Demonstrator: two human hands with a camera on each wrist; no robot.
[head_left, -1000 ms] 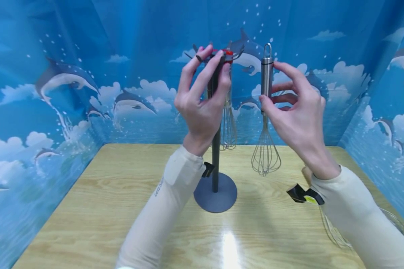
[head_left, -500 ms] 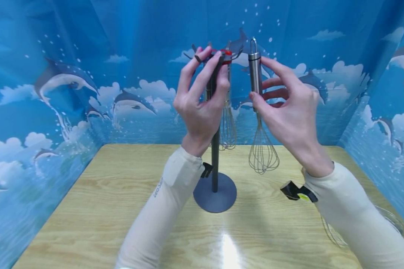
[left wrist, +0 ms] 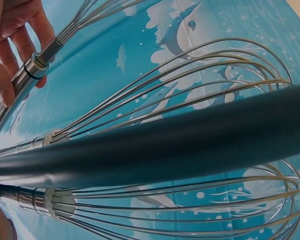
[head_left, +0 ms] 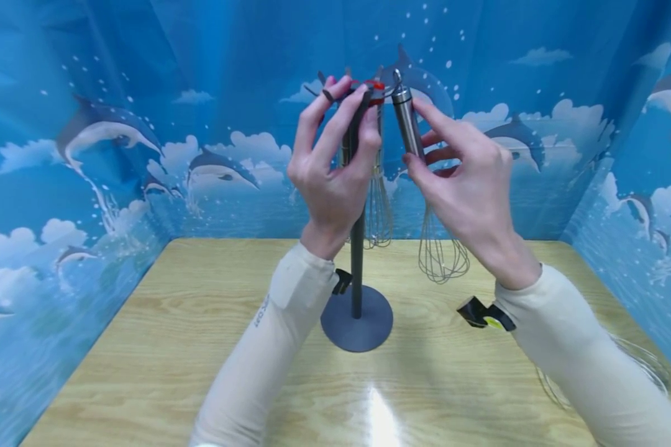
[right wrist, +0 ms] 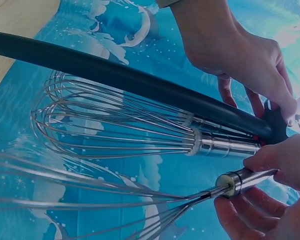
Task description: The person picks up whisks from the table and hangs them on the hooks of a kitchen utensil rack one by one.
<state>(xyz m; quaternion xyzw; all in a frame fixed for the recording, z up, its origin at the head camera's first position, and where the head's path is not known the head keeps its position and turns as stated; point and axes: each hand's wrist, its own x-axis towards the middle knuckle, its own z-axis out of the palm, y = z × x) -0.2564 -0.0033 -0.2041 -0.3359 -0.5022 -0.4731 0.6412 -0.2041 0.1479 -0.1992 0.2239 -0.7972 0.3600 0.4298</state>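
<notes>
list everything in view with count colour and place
Table: one, pale brown, at the bottom
Stand: one, dark grey, on the table
Held whisk: one, silver, beside the stand's top
Hanging whisks: two, silver, on the stand
Red parts: count unclear, red, at the stand's top
Wire loops: several, silver, table's right side
Dolphin backdrop: one, blue-white, behind the table
Left hand: one, bare, gripping the stand's top
Right hand: one, bare, gripping the held whisk
Sleeves: two, cream, below the hands
Wrist devices: two, black, at the sleeve ends

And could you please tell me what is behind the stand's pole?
In the left wrist view, two whisks and the blue curtain show behind the pole. It covers part of each whisk's wires, and whatever lies directly behind it is hidden.
</notes>
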